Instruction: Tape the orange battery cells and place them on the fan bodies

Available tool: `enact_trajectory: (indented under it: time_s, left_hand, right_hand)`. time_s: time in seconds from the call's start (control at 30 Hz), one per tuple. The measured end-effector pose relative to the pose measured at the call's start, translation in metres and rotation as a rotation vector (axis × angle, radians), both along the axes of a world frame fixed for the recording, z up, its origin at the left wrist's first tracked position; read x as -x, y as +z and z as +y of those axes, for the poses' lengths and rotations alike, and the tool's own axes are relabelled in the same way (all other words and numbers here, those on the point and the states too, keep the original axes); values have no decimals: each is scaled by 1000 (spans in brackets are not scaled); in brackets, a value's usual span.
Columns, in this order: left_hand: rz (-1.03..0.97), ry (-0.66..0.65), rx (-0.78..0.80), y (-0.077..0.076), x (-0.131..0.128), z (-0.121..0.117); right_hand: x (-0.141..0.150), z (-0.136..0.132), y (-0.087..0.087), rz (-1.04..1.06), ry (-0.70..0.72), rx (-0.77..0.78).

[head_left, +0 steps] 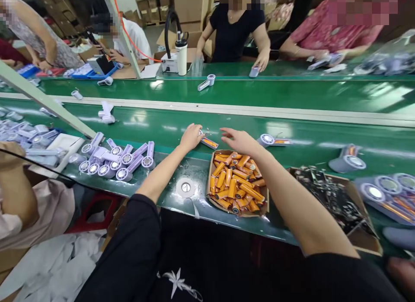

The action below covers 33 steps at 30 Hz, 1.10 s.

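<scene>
My left hand (pixel 192 136) grips the head end of a lavender handheld fan body (pixel 210 142). An orange battery shows in the handle trough, which points to the right; the fan head is mostly hidden under my fingers. To the right of it, my right hand (pixel 239 140) hovers with fingers stretched and apart, holding nothing visible. Below my hands is a cardboard box (pixel 210 198) heaped with orange cylindrical batteries (pixel 231 187). Another fan body (pixel 267 140) with an orange battery lies on the green belt just past my right wrist.
Several lavender fan bodies (pixel 115 159) lie at my left. A tape roll (pixel 186 187) sits before me. To the right stand a box of small dark parts (pixel 330 198) and more fans (pixel 389 185). Co-workers sit across the green conveyor (pixel 155 94); another person's arm (pixel 16 181) is at left.
</scene>
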<state>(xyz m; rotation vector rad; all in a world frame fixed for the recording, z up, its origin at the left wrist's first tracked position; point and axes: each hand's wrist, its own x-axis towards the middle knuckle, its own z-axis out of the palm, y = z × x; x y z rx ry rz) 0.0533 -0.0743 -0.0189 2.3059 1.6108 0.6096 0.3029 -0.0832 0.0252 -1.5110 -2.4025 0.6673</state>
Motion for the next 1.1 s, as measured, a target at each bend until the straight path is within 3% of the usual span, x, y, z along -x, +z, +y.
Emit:
enact_trajectory:
  time_s: [0.07, 0.13, 0.17, 0.27, 0.37, 0.43, 0.53, 0.67, 0.73, 0.8, 0.87, 1.0, 1.1]
  left_hand:
    - [17, -133, -92, 3, 23, -61]
    - [109, -412, -123, -2, 51, -130]
    - [174, -462, -149, -6, 65, -163]
    - [222, -415, -213, -17, 88, -231]
    - [187, -327, -314, -13, 78, -252]
    - [144, -301, -401, -3, 63, -252]
    - [108, -288, -490, 11, 54, -250]
    - [90, -192, -558, 13, 70, -249]
    - [81, -150, -564, 9, 76, -250]
    - [77, -128, -561, 7, 73, -250]
    - [75, -124, -563, 7, 63, -250]
    - [60, -170, -549, 11, 46, -243]
    - [61, -187, -508, 12, 44, -239]
  right_hand:
    - [-38, -64, 6, 293, -115, -51]
    - [-68, -134, 5, 425, -151, -34]
    - [-76, -166, 3, 467, -166, 6]
    - [-71, -231, -6, 611, -226, 175]
    - [-26, -247, -10, 649, -192, 358]
    - [9, -247, -10, 620, -49, 470]
    - [43, -251, -7, 603, 227, 511]
    - [37, -239, -5, 358, 541, 486]
    - [19, -209, -5, 172, 463, 358]
    - [0, -164, -5, 53, 186, 99]
    - [-16, -115, -6, -87, 11, -116]
    - [-34, -50, -11, -234, -3, -98]
    - [-44, -45, -10, -38, -104, -115]
